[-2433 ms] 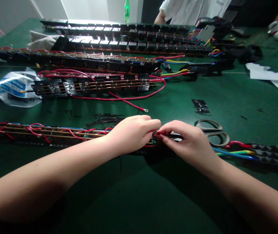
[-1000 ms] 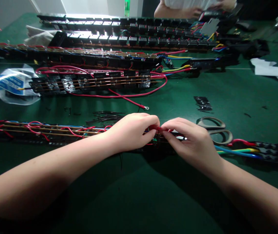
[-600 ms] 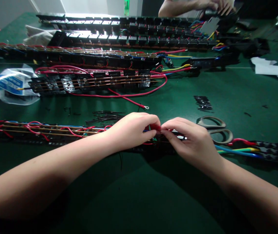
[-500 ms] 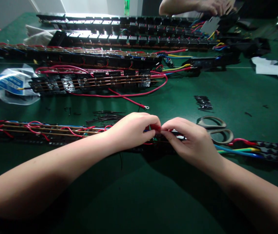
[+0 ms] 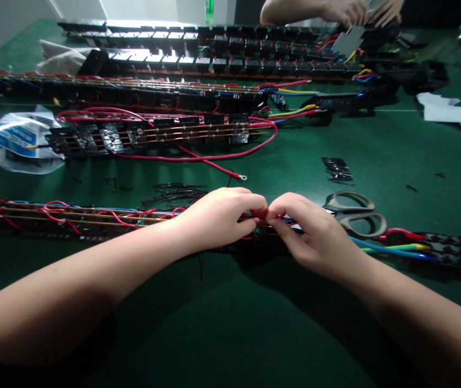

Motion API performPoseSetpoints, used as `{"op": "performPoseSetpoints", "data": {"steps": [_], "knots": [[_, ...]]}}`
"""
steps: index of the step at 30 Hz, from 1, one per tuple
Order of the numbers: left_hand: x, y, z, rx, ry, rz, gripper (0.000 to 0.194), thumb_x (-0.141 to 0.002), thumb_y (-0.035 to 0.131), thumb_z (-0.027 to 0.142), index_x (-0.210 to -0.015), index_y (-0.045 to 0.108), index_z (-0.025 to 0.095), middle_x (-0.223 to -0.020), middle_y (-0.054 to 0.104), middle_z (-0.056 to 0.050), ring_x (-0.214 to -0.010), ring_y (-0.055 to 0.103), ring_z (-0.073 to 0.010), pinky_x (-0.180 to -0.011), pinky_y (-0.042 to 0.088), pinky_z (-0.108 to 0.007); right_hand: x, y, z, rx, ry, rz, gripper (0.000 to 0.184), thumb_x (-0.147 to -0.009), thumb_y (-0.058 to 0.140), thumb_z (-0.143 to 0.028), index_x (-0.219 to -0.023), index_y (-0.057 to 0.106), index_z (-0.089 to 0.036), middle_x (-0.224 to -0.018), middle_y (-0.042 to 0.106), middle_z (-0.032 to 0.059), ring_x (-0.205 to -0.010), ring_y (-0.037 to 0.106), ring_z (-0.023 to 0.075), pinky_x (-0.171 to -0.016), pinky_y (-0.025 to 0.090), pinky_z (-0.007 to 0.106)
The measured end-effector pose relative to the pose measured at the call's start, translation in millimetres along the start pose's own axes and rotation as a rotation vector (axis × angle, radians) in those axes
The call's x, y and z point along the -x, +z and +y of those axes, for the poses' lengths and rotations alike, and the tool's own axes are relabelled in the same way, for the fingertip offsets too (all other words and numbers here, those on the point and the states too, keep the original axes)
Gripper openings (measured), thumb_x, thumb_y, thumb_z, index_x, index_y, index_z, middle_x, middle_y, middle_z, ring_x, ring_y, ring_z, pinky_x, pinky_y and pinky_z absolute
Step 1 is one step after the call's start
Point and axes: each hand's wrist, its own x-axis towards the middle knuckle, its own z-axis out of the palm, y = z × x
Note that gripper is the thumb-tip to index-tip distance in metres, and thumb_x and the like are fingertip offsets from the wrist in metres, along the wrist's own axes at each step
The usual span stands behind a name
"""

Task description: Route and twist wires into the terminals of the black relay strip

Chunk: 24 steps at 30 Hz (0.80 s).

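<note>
My left hand (image 5: 234, 215) and my right hand (image 5: 311, 226) meet fingertip to fingertip over a long black wired strip (image 5: 101, 215), probably a socket strip with brass rails and red wires. Both hands are closed in a pinch. What lies between the fingertips is too small and covered to make out; a bit of red shows beside them. Scissors (image 5: 362, 223) with grey handles lie just right of my right hand. Blue, green-yellow and red cables run from the strip to a black end piece (image 5: 452, 253) at the right.
Behind my left hand lies a pile of black cable ties (image 5: 177, 193), with another small bundle (image 5: 336, 170) farther right. A second strip with a looped red cable (image 5: 214, 157) and more strips fill the back. A co-worker's hands (image 5: 355, 12) work at the top.
My hands stay nearly in place, with the right fingers shifting slightly and more red showing at the fingertips. The co-worker's hands have moved a little apart.
</note>
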Motion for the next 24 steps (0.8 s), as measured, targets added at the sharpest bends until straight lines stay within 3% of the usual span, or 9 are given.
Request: {"op": "performPoseSetpoints", "data": {"steps": [18,21,24], "knots": [[1.0,0.1,-0.3,0.028,0.009,-0.029,0.019,-0.087,0.058,0.013,-0.100,0.070,0.019,-0.095,0.072,-0.001,-0.089,0.065,-0.0159,-0.075,0.045,-0.024,-1.2,-8.6,1.5,-0.156,0.023,-0.061,0.010,-0.095,0.053,-0.012,-0.095,0.057,-0.021,-0.088,0.063,0.0039,-0.080,0.060,0.0154,-0.070,0.051,0.028],[0.8,-0.8,0.7,0.025,0.004,-0.023,0.018,-0.086,0.059,0.012,-0.099,0.069,0.019,-0.094,0.072,-0.001,-0.088,0.064,-0.0152,-0.073,0.043,-0.024,0.2,-6.0,1.1,-0.156,0.021,-0.022,0.010,-0.095,0.055,-0.012,-0.094,0.058,-0.021,-0.086,0.062,0.0024,-0.079,0.060,0.0146,-0.070,0.050,0.027],[-0.2,-2.8,2.5,0.058,-0.060,-0.013,0.015,-0.086,0.059,0.013,-0.095,0.069,0.019,-0.087,0.072,0.002,-0.081,0.064,-0.0127,-0.071,0.042,-0.022,2.3,-1.2,0.2,-0.195,0.113,0.095,0.009,-0.095,0.059,-0.014,-0.098,0.058,-0.023,-0.088,0.062,0.0007,-0.079,0.061,0.0140,-0.070,0.049,0.027]]}}
